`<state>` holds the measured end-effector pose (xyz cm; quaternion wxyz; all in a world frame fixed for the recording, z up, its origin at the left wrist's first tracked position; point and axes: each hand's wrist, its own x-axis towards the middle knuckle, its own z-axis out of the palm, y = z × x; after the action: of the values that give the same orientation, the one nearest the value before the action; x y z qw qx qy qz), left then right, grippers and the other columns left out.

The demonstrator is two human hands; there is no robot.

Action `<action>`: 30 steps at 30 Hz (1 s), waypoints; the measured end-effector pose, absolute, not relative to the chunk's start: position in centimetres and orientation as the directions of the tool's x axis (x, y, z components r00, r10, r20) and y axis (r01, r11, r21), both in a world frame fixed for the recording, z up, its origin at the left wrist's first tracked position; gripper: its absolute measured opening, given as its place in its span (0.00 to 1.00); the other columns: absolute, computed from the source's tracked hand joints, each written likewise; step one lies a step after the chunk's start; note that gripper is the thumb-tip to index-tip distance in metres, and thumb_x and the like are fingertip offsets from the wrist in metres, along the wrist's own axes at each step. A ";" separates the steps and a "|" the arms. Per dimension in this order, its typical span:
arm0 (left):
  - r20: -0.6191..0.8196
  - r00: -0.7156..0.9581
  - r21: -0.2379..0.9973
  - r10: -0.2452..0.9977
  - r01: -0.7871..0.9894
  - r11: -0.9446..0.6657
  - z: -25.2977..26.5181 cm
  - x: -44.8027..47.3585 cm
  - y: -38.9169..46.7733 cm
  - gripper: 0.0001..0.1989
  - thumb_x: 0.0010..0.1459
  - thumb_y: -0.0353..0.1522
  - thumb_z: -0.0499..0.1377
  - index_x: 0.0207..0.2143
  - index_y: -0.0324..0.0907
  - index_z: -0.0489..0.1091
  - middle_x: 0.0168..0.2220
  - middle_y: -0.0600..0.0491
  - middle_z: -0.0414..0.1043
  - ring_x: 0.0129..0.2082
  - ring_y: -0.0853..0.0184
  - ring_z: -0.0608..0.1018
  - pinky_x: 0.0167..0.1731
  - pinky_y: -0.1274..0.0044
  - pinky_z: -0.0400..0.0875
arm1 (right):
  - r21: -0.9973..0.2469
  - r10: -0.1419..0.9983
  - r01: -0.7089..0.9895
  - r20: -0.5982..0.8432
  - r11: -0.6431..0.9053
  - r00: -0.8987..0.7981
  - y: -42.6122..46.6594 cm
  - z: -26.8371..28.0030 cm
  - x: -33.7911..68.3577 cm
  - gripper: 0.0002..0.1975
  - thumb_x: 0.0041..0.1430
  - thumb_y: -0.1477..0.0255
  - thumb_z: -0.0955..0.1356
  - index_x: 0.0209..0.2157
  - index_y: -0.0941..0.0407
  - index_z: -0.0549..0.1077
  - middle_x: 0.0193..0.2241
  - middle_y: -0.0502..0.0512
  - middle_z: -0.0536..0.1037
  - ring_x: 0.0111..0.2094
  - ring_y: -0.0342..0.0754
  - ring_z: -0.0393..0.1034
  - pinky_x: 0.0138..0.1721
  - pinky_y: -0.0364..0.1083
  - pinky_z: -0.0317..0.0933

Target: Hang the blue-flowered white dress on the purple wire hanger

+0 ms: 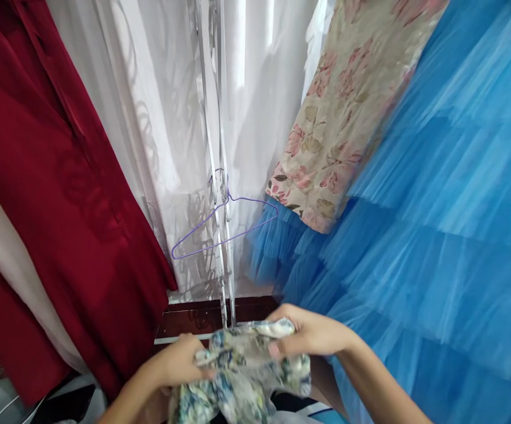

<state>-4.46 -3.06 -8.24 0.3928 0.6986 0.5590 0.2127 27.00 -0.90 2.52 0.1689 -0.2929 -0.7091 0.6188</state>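
Bunched between my two hands is a floral garment in white, blue and green, slightly blurred; its exact kind does not show. My left hand grips its left side with the thumb pressed on top. On the upper right of the cloth, my right hand is closed with thumb and fingers pinching the fabric. Ahead of both hands, a purple wire hanger hangs bare from a white metal stand.
Red fabric hangs at left. To the right are a cream floral garment and a tiered blue tulle dress. White curtains cover the back, above a dark red-brown floor. A black object lies at lower left.
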 end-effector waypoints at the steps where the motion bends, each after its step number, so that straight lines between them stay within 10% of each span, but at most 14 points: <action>1: -0.048 0.242 0.751 0.969 0.648 -0.124 -7.5 -6.0 -2.3 0.19 0.36 0.48 0.70 0.20 0.43 0.74 0.25 0.52 0.72 0.30 0.61 0.72 0.36 0.73 0.67 | -0.960 0.705 0.238 -0.067 0.148 -0.706 -0.1 3.4 27.3 0.12 0.50 0.65 0.73 0.26 0.60 0.77 0.20 0.48 0.69 0.22 0.41 0.55 0.24 0.41 0.48; 11: 0.407 0.223 0.301 0.886 0.883 -0.361 3.1 -14.7 6.1 0.17 0.63 0.46 0.52 0.44 0.54 0.77 0.49 0.52 0.76 0.52 0.55 0.70 0.54 0.61 0.53 | -0.653 0.807 0.476 0.452 0.589 -0.379 14.2 5.6 23.7 0.25 0.53 0.67 0.71 0.54 0.56 0.74 0.45 0.59 0.80 0.33 0.49 0.73 0.34 0.43 0.63; 18: 0.622 0.299 -0.175 0.724 0.954 -0.243 6.5 -15.0 7.2 0.19 0.65 0.44 0.50 0.35 0.49 0.78 0.64 0.54 0.60 0.63 0.46 0.56 0.55 0.52 0.47 | -0.410 0.827 0.731 0.402 0.546 -0.393 16.7 4.7 22.4 0.12 0.59 0.64 0.67 0.35 0.56 0.79 0.32 0.59 0.82 0.37 0.55 0.75 0.34 0.43 0.59; 25: 0.695 0.249 -0.234 0.675 0.965 -0.115 7.8 -14.6 7.1 0.19 0.61 0.44 0.55 0.53 0.51 0.72 0.71 0.49 0.38 0.65 0.39 0.52 0.56 0.45 0.41 | -0.303 0.837 0.810 0.405 0.503 -0.368 14.6 4.1 21.4 0.13 0.61 0.66 0.64 0.33 0.56 0.78 0.30 0.60 0.82 0.34 0.52 0.76 0.29 0.43 0.52; 30: 0.745 0.278 -0.220 0.606 0.961 -0.169 8.8 -12.3 7.5 0.26 0.64 0.38 0.52 0.64 0.48 0.58 0.69 0.43 0.47 0.66 0.43 0.52 0.58 0.46 0.39 | -0.250 0.848 0.851 0.406 0.462 -0.341 13.0 4.2 19.7 0.13 0.60 0.66 0.64 0.33 0.55 0.78 0.32 0.62 0.82 0.37 0.55 0.76 0.30 0.44 0.53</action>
<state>-12.29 7.46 8.77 -0.3462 0.7204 0.5437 0.2560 19.66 13.03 4.22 0.2461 -0.5186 -0.8188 -0.0031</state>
